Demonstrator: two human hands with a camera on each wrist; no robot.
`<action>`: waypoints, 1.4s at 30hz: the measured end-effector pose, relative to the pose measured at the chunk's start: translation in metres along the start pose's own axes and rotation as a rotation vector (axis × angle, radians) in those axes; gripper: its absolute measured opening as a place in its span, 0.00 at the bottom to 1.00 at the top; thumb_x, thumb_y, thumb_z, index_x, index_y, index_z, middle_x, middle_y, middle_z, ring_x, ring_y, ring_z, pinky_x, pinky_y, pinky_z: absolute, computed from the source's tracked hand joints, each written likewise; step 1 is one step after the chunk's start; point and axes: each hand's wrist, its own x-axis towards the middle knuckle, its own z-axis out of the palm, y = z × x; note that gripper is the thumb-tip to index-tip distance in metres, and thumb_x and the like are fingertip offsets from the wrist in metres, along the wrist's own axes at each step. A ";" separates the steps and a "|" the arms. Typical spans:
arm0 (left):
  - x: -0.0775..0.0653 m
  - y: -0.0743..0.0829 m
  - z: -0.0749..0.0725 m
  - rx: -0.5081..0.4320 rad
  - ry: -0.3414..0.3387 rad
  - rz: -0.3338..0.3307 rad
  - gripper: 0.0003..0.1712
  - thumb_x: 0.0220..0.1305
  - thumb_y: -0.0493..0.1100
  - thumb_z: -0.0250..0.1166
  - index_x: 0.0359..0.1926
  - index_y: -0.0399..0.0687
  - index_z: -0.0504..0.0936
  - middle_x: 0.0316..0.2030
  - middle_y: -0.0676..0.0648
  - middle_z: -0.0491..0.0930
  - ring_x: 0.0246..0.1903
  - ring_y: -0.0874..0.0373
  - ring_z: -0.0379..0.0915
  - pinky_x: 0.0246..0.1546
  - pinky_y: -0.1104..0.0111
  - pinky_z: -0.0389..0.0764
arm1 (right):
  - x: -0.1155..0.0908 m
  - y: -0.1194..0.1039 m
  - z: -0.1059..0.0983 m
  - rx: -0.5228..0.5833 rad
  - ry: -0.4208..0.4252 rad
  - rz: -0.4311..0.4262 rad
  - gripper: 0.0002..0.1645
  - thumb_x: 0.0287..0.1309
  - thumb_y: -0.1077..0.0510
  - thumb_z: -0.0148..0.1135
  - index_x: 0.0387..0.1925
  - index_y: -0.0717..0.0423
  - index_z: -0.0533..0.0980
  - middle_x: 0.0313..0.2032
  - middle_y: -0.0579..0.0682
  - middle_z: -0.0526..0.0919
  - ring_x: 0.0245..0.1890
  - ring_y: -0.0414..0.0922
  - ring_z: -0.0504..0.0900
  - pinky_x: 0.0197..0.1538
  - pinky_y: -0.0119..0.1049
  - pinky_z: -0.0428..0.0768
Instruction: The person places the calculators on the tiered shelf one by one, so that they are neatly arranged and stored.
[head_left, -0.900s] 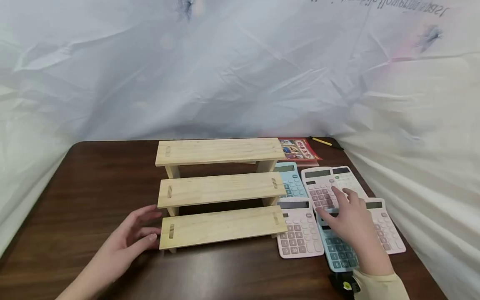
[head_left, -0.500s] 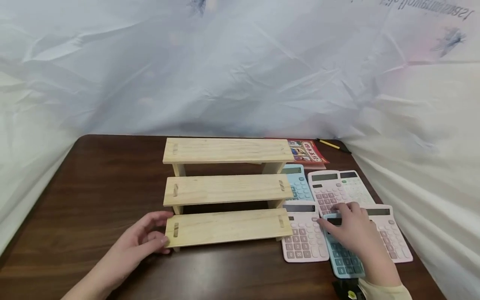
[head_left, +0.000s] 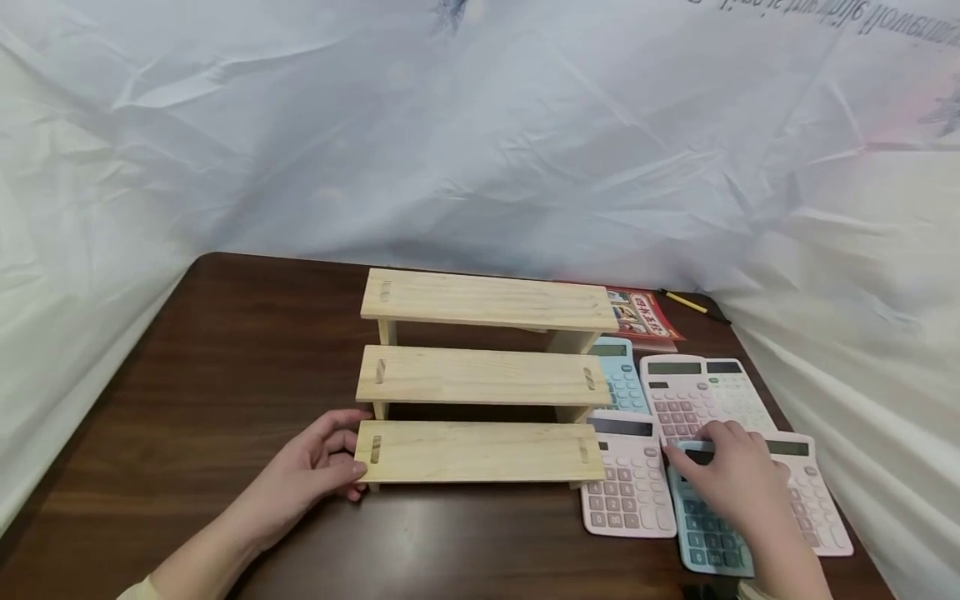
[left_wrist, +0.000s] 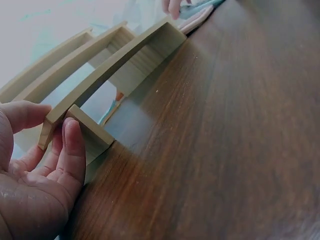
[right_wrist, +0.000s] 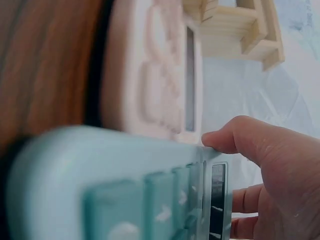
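Note:
A three-tier wooden stand [head_left: 480, 375] sits mid-table. My left hand [head_left: 351, 461] holds the left end of its lowest tier, thumb on the top corner and fingers by the leg; the left wrist view shows the same grip, left hand [left_wrist: 50, 132] on the stand [left_wrist: 115, 65]. To the right, a light blue calculator [head_left: 708, 537] lies over pink ones. My right hand [head_left: 708, 454] grips its top edge, thumb on the left corner, fingers curled over the display. The right wrist view shows the thumb of my right hand [right_wrist: 235, 165] against the blue calculator [right_wrist: 125, 180].
Pink calculators [head_left: 626, 492] [head_left: 678, 396] [head_left: 813, 500], a cream one [head_left: 738, 392] and another blue one [head_left: 622, 379] crowd the table's right side. A red booklet [head_left: 645, 317] and a yellow pen [head_left: 682, 300] lie behind them. The dark table [head_left: 225, 375] is hemmed by white sheeting.
My left hand closed in on the lowest tier's left end and took hold of it. My right hand drew back from the pink keypad and curled over the blue calculator's top edge.

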 end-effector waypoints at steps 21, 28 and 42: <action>0.001 -0.001 0.001 0.024 -0.007 0.015 0.36 0.65 0.34 0.63 0.68 0.38 0.54 0.42 0.31 0.72 0.33 0.46 0.79 0.36 0.52 0.84 | -0.018 -0.013 -0.027 0.265 0.381 -0.177 0.16 0.48 0.55 0.73 0.32 0.60 0.76 0.34 0.57 0.79 0.39 0.56 0.69 0.36 0.50 0.64; -0.001 -0.001 0.000 0.022 -0.022 0.037 0.36 0.66 0.33 0.62 0.68 0.37 0.53 0.42 0.31 0.72 0.33 0.46 0.79 0.36 0.51 0.84 | -0.022 -0.023 -0.044 0.353 0.447 -0.182 0.13 0.47 0.60 0.73 0.32 0.60 0.77 0.34 0.57 0.78 0.41 0.54 0.69 0.38 0.47 0.62; -0.001 -0.003 0.001 0.054 -0.013 0.020 0.36 0.67 0.36 0.62 0.69 0.41 0.53 0.41 0.31 0.72 0.33 0.44 0.79 0.36 0.51 0.84 | -0.007 -0.079 -0.092 0.474 0.506 -0.344 0.12 0.46 0.64 0.74 0.32 0.58 0.78 0.35 0.48 0.76 0.39 0.39 0.67 0.39 0.31 0.62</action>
